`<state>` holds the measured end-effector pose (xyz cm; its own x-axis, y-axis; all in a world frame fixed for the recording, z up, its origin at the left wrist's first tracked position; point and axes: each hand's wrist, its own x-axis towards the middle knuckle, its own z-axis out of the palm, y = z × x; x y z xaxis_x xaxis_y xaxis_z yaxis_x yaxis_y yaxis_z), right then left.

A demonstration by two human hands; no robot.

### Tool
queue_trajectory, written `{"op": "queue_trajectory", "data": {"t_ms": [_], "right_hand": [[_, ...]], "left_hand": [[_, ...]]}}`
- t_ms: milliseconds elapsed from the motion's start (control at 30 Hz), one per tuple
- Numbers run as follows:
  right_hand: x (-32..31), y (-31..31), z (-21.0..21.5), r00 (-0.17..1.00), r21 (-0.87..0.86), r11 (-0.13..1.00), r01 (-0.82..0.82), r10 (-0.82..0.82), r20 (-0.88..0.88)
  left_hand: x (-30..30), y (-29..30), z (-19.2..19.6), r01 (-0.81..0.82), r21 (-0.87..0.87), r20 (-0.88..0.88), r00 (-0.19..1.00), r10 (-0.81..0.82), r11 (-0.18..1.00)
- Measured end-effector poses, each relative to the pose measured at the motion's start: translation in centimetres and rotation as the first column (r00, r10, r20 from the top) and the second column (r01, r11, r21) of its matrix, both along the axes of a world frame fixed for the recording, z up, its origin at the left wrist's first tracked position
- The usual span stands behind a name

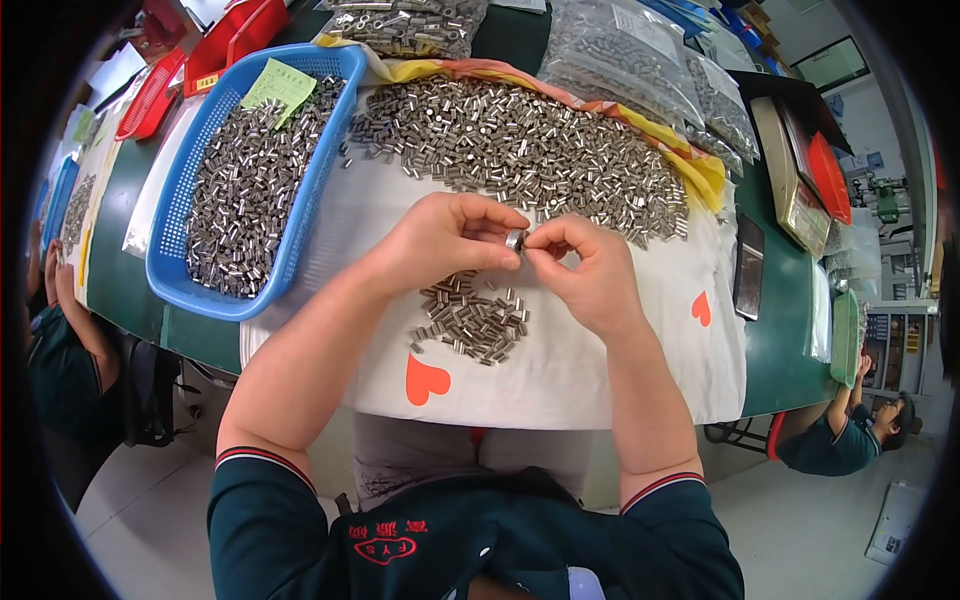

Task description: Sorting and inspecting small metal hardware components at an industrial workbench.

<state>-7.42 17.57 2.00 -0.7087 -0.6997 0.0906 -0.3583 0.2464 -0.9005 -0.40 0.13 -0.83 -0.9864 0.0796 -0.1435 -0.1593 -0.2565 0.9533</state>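
Observation:
Over the middle of the white cloth (560, 370), my left hand (440, 240) pinches a short metal ring (515, 239) between thumb and fingers. My right hand (590, 270) meets it from the other side, thumb and forefinger closed at the ring's face. Whatever is between those right fingertips is too small and hidden to make out. Just below my hands lies a small heap of short metal cylinders (470, 325). Beyond them spreads a much larger pile of the same cylinders (530, 140).
At the left stands a blue perforated basket (165, 235) holding many cylinders and a green paper note (283, 88). Clear bags of metal parts (620, 60) line the back. A dark phone-like slab (748, 268) lies at the right. Co-workers (845, 435) sit on both sides.

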Motion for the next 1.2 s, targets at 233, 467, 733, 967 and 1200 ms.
{"op": "queue_trajectory", "data": {"t_ms": [233, 467, 733, 967, 1200], "right_hand": [[0.9, -0.4, -0.6, 0.814, 0.022, 0.999, 0.048, -0.026, -0.58], [0.0, 0.4, 0.9, 0.996, 0.072, 0.996, -0.056, 0.061, -0.063], [-2.5, 1.5, -0.9, 0.98, 0.205, 0.962, 0.179, -0.155, -0.128], [-1.8, -0.1, -2.4, 0.84, 0.318, 0.905, 0.281, -0.072, -0.538], [-1.6, 0.2, -1.5, 0.925, 0.258, 0.949, 0.183, -0.078, -0.371]], "left_hand": [[0.0, 0.4, 0.3, -0.037, -0.126, 0.024, 0.999, 0.04, 0.991], [0.1, 0.4, 0.7, 0.033, -0.137, 0.04, 0.999, -0.028, 0.99], [0.4, 0.3, 0.4, 0.127, -0.213, -0.033, 0.99, -0.137, 0.969], [0.0, 0.1, 0.4, 0.061, -0.085, 0.029, 0.998, -0.058, 0.995], [-0.1, 0.0, 0.1, 0.018, -0.018, 0.029, 0.999, -0.018, 1.0]]}}
